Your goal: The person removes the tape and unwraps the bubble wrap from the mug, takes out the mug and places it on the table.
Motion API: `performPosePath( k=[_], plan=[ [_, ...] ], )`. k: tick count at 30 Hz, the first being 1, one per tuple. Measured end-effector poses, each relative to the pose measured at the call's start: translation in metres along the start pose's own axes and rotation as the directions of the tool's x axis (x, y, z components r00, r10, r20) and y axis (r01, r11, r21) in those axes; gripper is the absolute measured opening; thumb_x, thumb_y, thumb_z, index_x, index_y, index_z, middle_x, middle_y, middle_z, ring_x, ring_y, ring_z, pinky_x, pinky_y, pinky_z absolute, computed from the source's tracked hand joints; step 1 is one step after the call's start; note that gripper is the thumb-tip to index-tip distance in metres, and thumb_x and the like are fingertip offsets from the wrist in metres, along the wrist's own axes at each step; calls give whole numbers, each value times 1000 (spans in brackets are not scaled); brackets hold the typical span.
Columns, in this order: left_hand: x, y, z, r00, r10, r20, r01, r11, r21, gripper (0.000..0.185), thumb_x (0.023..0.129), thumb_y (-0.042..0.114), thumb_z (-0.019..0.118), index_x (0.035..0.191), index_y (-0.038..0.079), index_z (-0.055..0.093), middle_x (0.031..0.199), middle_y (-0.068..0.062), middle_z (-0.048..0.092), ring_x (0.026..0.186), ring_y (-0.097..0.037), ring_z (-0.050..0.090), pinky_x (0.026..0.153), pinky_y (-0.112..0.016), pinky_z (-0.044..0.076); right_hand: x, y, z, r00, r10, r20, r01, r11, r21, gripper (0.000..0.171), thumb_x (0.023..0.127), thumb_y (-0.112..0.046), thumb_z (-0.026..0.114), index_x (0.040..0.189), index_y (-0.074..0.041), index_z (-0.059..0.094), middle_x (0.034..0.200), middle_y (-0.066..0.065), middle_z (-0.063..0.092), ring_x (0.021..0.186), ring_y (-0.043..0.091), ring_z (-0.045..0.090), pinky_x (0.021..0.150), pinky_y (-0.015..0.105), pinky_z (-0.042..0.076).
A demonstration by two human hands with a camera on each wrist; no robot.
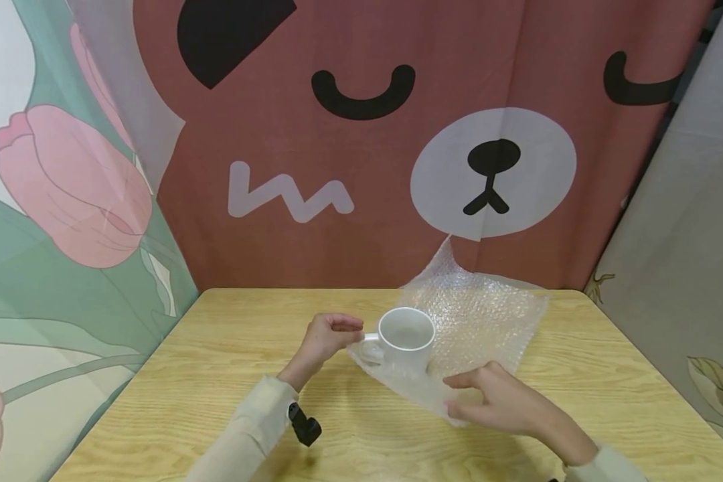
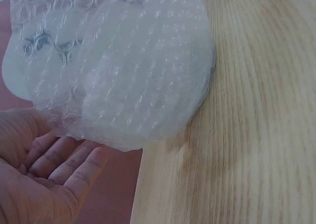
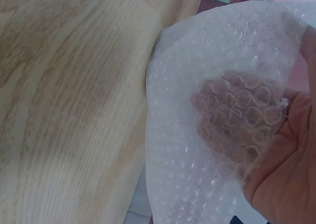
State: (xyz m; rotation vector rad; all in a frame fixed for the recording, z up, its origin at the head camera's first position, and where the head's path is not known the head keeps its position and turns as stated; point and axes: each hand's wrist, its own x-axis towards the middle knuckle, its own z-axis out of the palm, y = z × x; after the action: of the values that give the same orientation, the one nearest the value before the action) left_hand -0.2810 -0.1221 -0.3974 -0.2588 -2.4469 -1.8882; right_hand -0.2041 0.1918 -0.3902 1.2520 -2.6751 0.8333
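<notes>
A white mug (image 1: 405, 340) stands upright on a sheet of clear bubble wrap (image 1: 482, 314) spread on the wooden table (image 1: 217, 375). Its handle points left. My left hand (image 1: 328, 335) is beside the handle with its fingers curled at the wrap's left corner. In the left wrist view the bubble wrap (image 2: 123, 70) rises over my left hand (image 2: 44, 179). My right hand (image 1: 494, 402) grips the near edge of the sheet in front of the mug. In the right wrist view my right hand's fingers (image 3: 232, 110) show through the bubble wrap (image 3: 197, 61). The far corner of the sheet stands up against the backdrop.
A brown bear-face curtain (image 1: 367, 134) hangs behind the table. A tulip-print panel (image 1: 66, 201) closes the left side and a grey panel (image 1: 687, 234) the right. A black wrist camera (image 1: 304, 426) sits on my left sleeve. Bare wood (image 2: 256, 135) lies around the wrap.
</notes>
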Motion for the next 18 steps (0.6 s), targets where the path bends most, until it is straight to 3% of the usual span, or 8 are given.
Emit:
performPosePath(
  k=[8, 18],
  plan=[
    [-2, -1, -1, 1000, -9, 3, 9, 999, -31, 18, 81, -1, 76, 96, -8, 72, 89, -16, 72, 77, -18, 67, 65, -31, 56, -2, 0, 3, 1000, -11, 0, 11, 1000, 26, 45, 91, -33, 67, 106, 9, 70, 100, 19, 70, 66, -2, 53, 65, 31, 53],
    [-4, -5, -6, 999, -47, 4, 48, 995, -85, 14, 82, -3, 74, 95, -8, 72, 87, -15, 72, 75, -17, 68, 67, -30, 57, -5, 1, 7, 1000, -15, 15, 14, 999, 39, 45, 92, -34, 67, 106, 8, 70, 98, 15, 71, 69, 0, 56, 65, 29, 53]
  ],
)
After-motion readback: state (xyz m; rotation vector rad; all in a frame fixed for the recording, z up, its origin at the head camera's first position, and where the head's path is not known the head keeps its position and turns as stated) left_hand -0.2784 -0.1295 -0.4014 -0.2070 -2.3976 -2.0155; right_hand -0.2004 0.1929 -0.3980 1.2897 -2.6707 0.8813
